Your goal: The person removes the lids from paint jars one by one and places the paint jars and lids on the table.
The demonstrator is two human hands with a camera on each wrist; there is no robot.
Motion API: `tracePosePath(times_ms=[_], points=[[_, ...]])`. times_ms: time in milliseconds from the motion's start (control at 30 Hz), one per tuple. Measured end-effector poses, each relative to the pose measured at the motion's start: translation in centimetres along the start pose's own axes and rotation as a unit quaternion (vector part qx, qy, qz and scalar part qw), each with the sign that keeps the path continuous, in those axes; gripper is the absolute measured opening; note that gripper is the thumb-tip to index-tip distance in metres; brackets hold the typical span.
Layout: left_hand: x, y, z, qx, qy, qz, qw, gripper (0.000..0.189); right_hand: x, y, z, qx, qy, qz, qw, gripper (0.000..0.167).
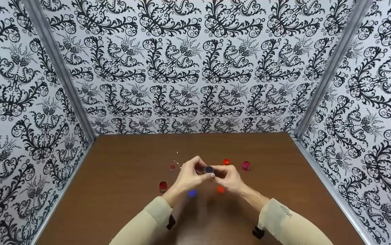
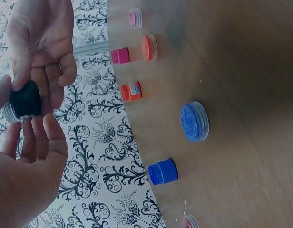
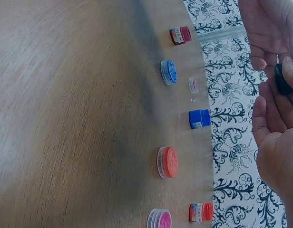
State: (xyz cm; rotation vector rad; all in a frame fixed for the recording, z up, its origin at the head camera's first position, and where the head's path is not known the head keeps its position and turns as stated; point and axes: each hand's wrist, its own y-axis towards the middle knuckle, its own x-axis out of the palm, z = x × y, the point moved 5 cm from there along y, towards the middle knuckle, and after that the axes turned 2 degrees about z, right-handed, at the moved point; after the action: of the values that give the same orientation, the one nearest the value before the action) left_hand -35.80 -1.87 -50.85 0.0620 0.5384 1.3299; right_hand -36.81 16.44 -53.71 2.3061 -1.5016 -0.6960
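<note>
In the head view my left hand [image 1: 189,176] and right hand [image 1: 229,178] meet above the brown table, both around one small dark jar [image 1: 209,169]. The left wrist view shows the jar [image 2: 27,99] as very dark green, with a clear, ridged rim at one end. Fingers and thumbs of both hands pinch it from opposite sides. Part of the jar is covered by fingers in the right wrist view. Below the hands lie a round blue lid [image 1: 192,193] and a round orange lid [image 1: 220,189].
A dark red jar [image 1: 163,186] stands left; an orange jar [image 1: 226,161] and a magenta jar [image 1: 246,165] stand right. A blue jar [image 2: 163,172], a pink lid [image 3: 159,219] and a small reddish lid [image 1: 172,166] are also on the table. Patterned walls [image 1: 188,68] enclose it.
</note>
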Motion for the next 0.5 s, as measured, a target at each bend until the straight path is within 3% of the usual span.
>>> tracePosePath(times_ms=[300, 500], points=[[-0.02, -0.03, -0.18, 0.000, 0.013, 0.013, 0.9998, 0.041, 0.12, -0.15, -0.03, 0.014, 0.031, -0.018, 0.9993, 0.033], [-0.32, 0.12, -0.09, 0.028, 0.015, -0.039, 0.9988, 0.047, 0.00, 0.04, -0.39, 0.005, 0.019, -0.018, 0.9997, 0.031]])
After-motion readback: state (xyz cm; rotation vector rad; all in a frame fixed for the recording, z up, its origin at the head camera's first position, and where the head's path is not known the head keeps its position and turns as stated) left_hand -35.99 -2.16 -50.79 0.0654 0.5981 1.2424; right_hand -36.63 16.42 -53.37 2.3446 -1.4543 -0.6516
